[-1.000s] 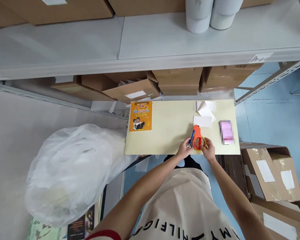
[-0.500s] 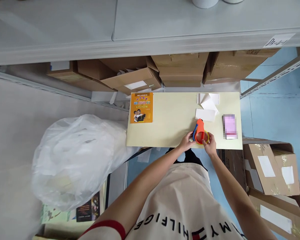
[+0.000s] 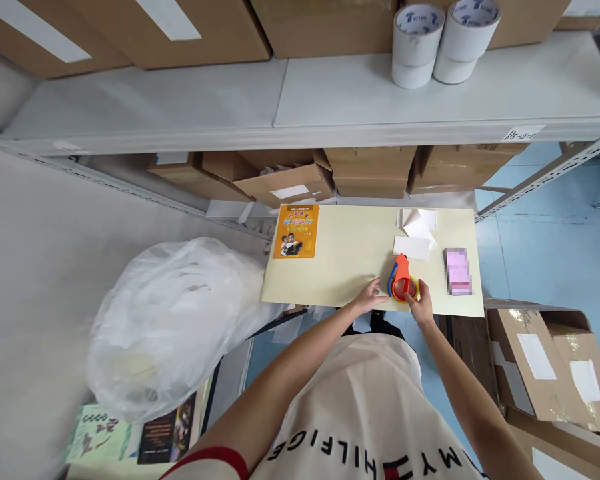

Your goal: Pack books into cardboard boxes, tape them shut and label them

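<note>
An orange tape dispenser (image 3: 403, 267) with blue and yellow edges is near the front edge of the pale table (image 3: 350, 267). My right hand (image 3: 420, 303) grips its lower right side, thumb and fingers around the yellow rim. Just left of the dispenser, my left hand (image 3: 371, 297) is apart from it, fingers spread and holding nothing. White paper slips (image 3: 411, 248) lie beyond the dispenser's tip. A pink item (image 3: 459, 271), blurred out, rests to the right. At the table's far left corner lies an orange book (image 3: 297, 231).
Above the table's back edge runs a grey shelf (image 3: 330, 113) bearing white tape rolls (image 3: 417, 47) and cardboard boxes. A big clear plastic bag (image 3: 175, 320) bulges at the left. Open cartons (image 3: 535, 353) stand at the right, on the floor.
My left hand has let go of the dispenser and moved slightly left, its fingers opening. My right hand keeps its hold. The view has tilted up, bringing more of the shelf in.
</note>
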Demonstrator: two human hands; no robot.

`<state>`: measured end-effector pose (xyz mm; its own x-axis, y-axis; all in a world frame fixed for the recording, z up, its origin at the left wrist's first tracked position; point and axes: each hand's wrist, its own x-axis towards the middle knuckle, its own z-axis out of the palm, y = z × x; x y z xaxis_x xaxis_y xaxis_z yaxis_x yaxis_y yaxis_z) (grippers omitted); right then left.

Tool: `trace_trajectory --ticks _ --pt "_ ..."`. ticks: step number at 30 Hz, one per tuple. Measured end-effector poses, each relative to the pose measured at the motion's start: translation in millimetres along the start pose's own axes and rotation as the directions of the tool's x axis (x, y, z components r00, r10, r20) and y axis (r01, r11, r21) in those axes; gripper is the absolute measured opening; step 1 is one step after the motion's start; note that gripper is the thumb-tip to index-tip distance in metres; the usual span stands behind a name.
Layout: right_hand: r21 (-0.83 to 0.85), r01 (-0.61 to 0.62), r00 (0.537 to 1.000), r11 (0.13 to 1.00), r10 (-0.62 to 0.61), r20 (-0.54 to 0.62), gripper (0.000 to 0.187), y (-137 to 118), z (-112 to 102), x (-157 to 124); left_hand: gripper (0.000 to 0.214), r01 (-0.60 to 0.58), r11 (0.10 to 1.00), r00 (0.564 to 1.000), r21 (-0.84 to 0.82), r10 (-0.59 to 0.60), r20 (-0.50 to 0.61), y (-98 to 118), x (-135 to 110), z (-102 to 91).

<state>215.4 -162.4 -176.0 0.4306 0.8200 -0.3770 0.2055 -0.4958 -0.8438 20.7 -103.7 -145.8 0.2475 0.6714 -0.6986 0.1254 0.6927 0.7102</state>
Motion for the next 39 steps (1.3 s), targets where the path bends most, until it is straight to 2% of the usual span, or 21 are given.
trace_trajectory --ticks 3,6,9,11,14,17,19,23,27,29,30,31,32,34,36,37,39 --pt "-0.049 0.106 0.992 0.993 -0.109 -0.063 0.073 -17 -3 -7 0.077 -0.013 1.0 1.0 0.024 0.012 0.009 11 -14 -14.7" --pt "-0.11 0.274 0.956 0.955 -0.283 -0.075 0.066 -46 -1 -18 0.069 -0.061 0.996 0.998 0.061 0.059 0.03 25 -35 -38.4" --pt "-0.111 0.397 0.917 0.911 -0.4 -0.006 0.062 -77 11 -28 0.065 -0.156 0.972 0.988 0.178 0.156 0.014 38 -62 -72.7" --pt "-0.09 0.447 0.894 0.89 -0.442 0.073 0.061 -94 28 -32 0.062 -0.219 0.938 0.971 0.269 0.238 -0.04 45 -85 -99.6" --pt "-0.028 0.495 0.85 0.869 -0.477 0.223 0.057 -115 65 -37 0.056 -0.307 0.877 0.909 0.37 0.385 -0.158 50 -126 -144.9" --pt "0.018 0.531 0.772 0.847 -0.493 0.401 0.051 -140 111 -47 0.05 -0.366 0.801 0.802 0.474 0.53 -0.277 48 -175 -196.9" --pt "0.016 0.58 0.681 0.815 -0.495 0.54 0.046 -160 144 -59 0.047 -0.354 0.75 0.727 0.559 0.597 -0.341 40 -210 -234.4" --pt "-0.016 0.749 0.429 0.662 -0.467 0.773 0.035 -205 209 -90 0.048 -0.215 0.693 0.617 0.688 0.643 -0.454 13 -270 -309.6" --pt "0.022 0.928 0.187 0.373 -0.515 0.837 0.031 -250 278 -131 0.046 -0.018 0.65 0.502 0.759 0.663 -0.556 -13 -306 -373.2" --pt "0.04 0.981 0.067 0.19 -0.526 0.848 0.028 -270 314 -156 0.048 0.041 0.623 0.443 0.782 0.69 -0.573 -20 -315 -395.4" --pt "0.044 0.994 0.012 0.098 -0.511 0.859 0.025 -278 332 -169 0.051 0.054 0.607 0.433 0.793 0.701 -0.566 -21 -316 -403.7" --pt "0.049 0.999 -0.038 0.012 -0.481 0.876 0.023 -286 349 -182 0.054 0.058 0.587 0.445 0.808 0.709 -0.547 -21 -316 -410.1" --pt "0.057 0.996 -0.08 -0.067 -0.437 0.896 0.021 -292 367 -195 0.058 0.056 0.561 0.478 0.826 0.711 -0.516 -20 -314 -415.1" --pt "0.077 0.979 -0.136 -0.188 -0.328 0.935 0.022 -299 398 -216 0.062 0.047 0.495 0.591 0.868 0.686 -0.423 -18 -308 -422.2" --pt "0.079 0.969 -0.134 -0.235 -0.229 0.964 0.03 -301 421 -228 0.063 0.047 0.423 0.693 0.905 0.638 -0.335 -18 -299 -428.4" --pt "0.067 0.969 -0.116 -0.236 -0.197 0.974 0.034 -301 429 -231 0.063 0.057 0.397 0.723 0.916 0.616 -0.312 -20 -296 -432.1" --pt "0.033 0.974 -0.074 -0.225 -0.174 0.982 0.036 -300 433 -230 0.058 0.107 0.403 0.733 0.909 0.586 -0.346 -26 -293 -441.4"
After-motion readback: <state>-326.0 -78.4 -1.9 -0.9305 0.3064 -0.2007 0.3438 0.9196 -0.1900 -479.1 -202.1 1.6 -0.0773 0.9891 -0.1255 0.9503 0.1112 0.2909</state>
